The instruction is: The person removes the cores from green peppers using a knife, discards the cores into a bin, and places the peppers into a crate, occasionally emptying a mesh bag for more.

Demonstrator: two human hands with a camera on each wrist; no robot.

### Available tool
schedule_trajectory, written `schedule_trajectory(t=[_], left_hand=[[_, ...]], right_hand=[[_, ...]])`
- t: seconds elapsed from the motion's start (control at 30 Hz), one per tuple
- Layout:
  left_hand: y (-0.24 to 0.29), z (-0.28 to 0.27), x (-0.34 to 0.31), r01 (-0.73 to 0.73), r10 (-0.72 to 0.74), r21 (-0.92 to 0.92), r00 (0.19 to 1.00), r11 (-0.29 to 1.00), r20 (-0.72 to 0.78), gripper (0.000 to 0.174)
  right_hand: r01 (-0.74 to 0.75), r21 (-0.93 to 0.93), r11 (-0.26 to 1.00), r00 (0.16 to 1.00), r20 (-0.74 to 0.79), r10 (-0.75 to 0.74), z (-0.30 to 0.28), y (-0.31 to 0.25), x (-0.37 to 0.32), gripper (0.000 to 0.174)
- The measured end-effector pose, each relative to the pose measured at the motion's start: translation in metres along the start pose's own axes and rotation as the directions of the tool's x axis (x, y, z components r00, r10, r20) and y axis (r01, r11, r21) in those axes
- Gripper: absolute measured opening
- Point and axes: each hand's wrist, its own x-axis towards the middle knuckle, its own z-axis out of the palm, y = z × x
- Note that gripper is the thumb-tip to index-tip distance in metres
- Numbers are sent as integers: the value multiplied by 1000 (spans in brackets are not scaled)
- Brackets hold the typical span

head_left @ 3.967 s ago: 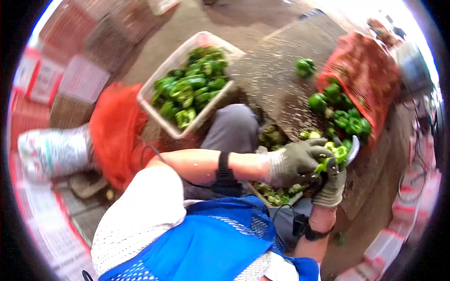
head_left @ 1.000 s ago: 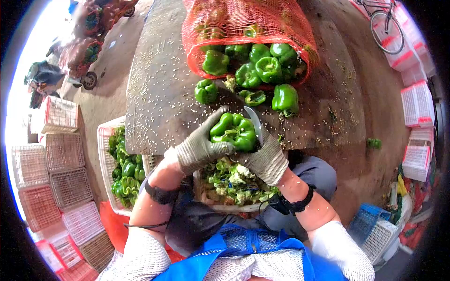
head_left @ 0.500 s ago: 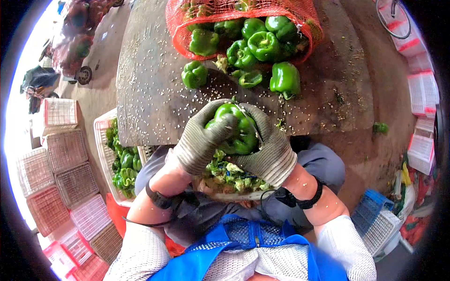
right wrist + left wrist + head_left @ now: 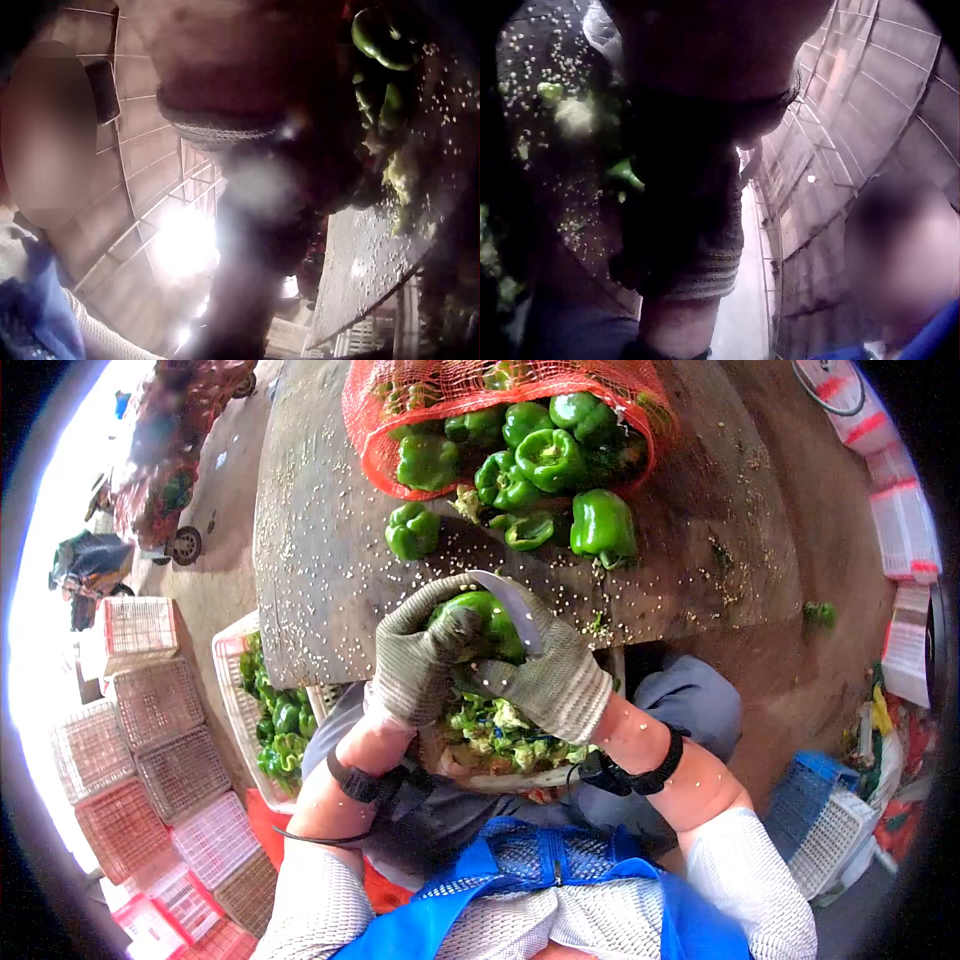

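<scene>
In the head view, my gloved left hand (image 4: 415, 655) grips a green bell pepper (image 4: 490, 622) from its left side, thumb across its front. My gloved right hand (image 4: 560, 675) holds a curved knife (image 4: 508, 602), whose pale blade lies over the pepper's upper right side; the handle is hidden inside the fist. Both hands meet around the pepper, just over the table's near edge. Beneath them, a tub of pale green trimmings (image 4: 500, 738) sits between the knees. Both wrist views are dark and show little of the fingers.
Seeds dot the dark table (image 4: 330, 550). At its far side a red mesh sack (image 4: 520, 385) spills green peppers (image 4: 552, 458). Loose peppers (image 4: 603, 525) lie nearer. A white crate (image 4: 238, 700) of cut peppers stands at the left, stacked crates (image 4: 185, 775) beyond it.
Four seconds ago both hands held a cut pepper. A second ago the blade stood beside the present whole-looking pepper; now it lies across its top right, and the left hand has wrapped further around it.
</scene>
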Motion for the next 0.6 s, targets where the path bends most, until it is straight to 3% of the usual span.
schedule_trajectory(t=[0.1,0.17,0.2,0.23,0.3,0.33,0.37,0.4,0.47,0.5,0.57,0.6], left_hand=[[-23,-25,26,-33,54,-299,997,954,60,33],[-36,-21,33,252,-267,-653,961,714,78,23],[-38,-24,30,234,-183,-622,972,748,146,25],[-40,-25,32,236,-209,-603,971,762,115,28],[-40,-24,36,246,-262,-565,964,788,54,34],[-33,-23,38,295,-242,-581,955,759,169,38],[-27,-21,41,342,-212,-594,937,728,279,42],[-27,-23,48,256,-170,-545,964,799,204,51],[-25,-28,51,277,-176,-598,959,752,223,54],[-24,-29,52,261,-159,-633,964,729,214,55],[-11,-27,46,245,-69,-613,953,752,296,62],[-7,-26,43,265,-58,-581,935,770,349,60]], right_hand=[[46,21,999,999,-9,-46,16,5,-1,71],[30,-224,974,997,73,-14,27,-2,-5,65],[-15,-71,997,999,47,18,29,6,-5,66],[-52,86,995,998,25,50,31,15,-4,66],[84,-6,996,996,6,-83,15,11,5,67],[124,-79,989,992,19,-123,6,10,7,68],[182,-28,983,983,1,-182,0,10,10,68],[126,112,986,992,8,-128,-4,5,10,71],[-70,374,925,996,76,45,-6,5,10,73],[-78,457,886,996,70,52,-9,7,8,67],[-235,597,767,971,173,162,-11,6,6,62],[-181,504,845,982,133,131,-10,2,5,56]])
